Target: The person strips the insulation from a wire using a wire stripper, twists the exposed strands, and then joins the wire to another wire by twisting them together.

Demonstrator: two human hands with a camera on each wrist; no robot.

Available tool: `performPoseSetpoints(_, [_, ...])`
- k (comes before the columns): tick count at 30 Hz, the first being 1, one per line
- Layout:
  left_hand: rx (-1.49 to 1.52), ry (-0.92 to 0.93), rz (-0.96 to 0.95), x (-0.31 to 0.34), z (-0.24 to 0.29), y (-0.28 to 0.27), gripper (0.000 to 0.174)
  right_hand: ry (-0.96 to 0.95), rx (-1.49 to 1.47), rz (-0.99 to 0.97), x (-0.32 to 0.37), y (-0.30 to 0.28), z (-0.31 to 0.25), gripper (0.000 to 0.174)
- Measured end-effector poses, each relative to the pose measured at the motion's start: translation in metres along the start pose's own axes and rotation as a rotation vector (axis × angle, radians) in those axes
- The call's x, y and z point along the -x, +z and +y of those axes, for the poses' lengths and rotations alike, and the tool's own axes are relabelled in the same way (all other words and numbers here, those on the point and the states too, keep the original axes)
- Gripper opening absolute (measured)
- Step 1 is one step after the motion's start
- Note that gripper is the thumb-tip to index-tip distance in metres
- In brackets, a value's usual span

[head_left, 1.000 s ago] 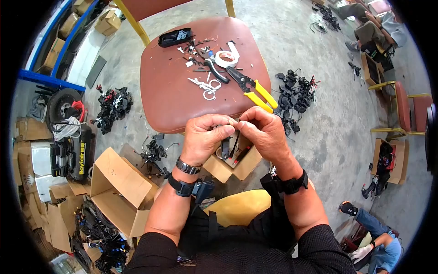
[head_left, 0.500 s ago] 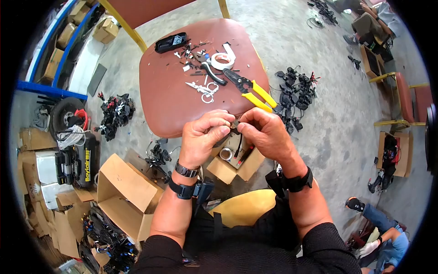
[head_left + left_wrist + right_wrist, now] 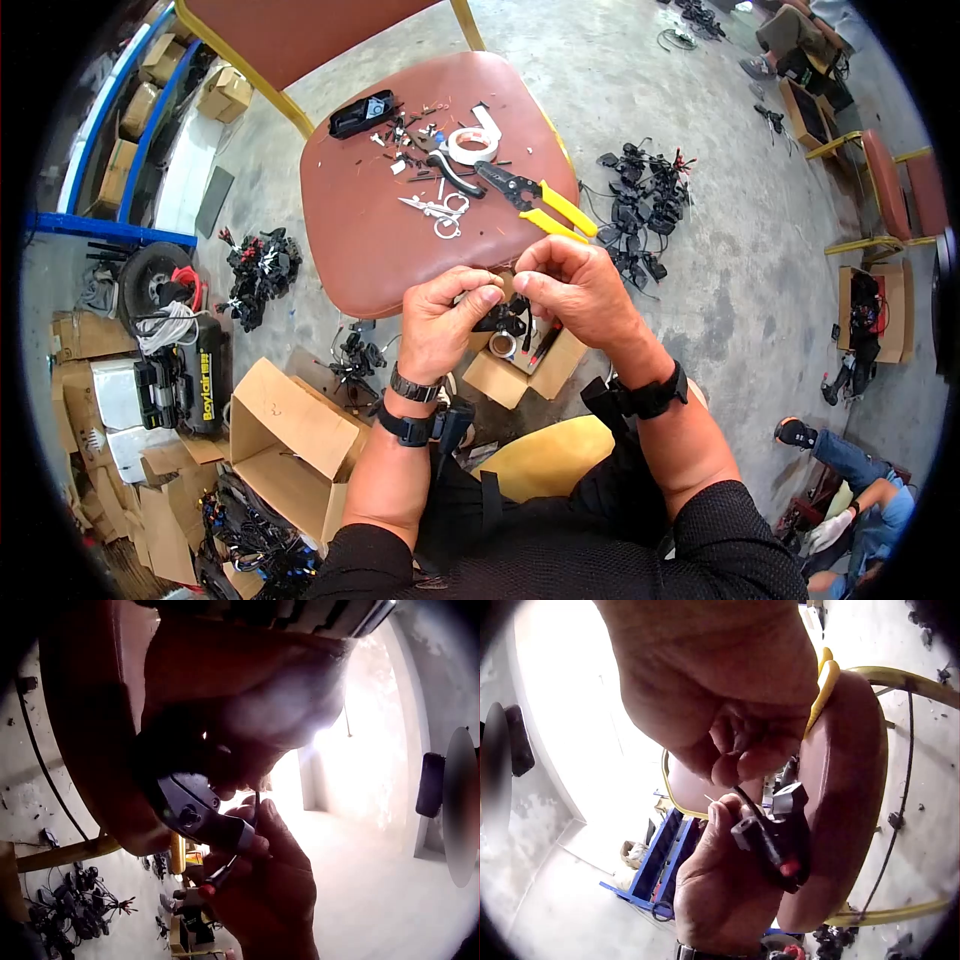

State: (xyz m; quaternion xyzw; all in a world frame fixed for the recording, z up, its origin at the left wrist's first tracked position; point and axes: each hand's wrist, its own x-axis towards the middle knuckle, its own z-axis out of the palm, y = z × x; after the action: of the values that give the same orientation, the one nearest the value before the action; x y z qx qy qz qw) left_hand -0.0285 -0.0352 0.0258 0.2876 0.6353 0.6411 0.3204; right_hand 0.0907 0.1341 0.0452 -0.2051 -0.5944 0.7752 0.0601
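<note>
Bright, fairly even light covers the red-brown chair seat (image 3: 360, 235) and the concrete floor (image 3: 720, 260) around it in the head view, where the yellow-handled tool (image 3: 522, 190) on the seat reads sharp. Fisheye distortion bends whatever lies well away from the seat, and black fills the corners. The left wrist view is harsher: white glare right of the seat backlights the left hand (image 3: 240, 705), leaving it in deep shadow, with hazy flare along its edge. In the right wrist view, glare left of the seat burns out detail, and the right hand (image 3: 712, 682) looks dim.
</note>
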Motion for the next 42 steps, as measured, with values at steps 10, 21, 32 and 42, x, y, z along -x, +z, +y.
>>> performPoseSetpoints(10, [0.09,-0.073,0.027,-0.001,0.002,-0.007,0.012,-0.025,0.024,-0.026,-0.003,-0.007,0.01,0.015])
performPoseSetpoints(21, [0.168,-0.054,0.036,-0.001,-0.004,0.002,0.012,-0.109,0.073,0.001,-0.001,0.007,0.013,0.007])
performPoseSetpoints(32, [0.231,-0.143,0.037,0.001,-0.009,0.003,0.013,-0.118,0.063,0.021,-0.002,0.011,0.023,0.008])
performPoseSetpoints(42, [0.231,-0.119,0.037,0.001,-0.013,0.005,0.012,-0.169,0.14,0.052,-0.003,0.011,0.026,0.008])
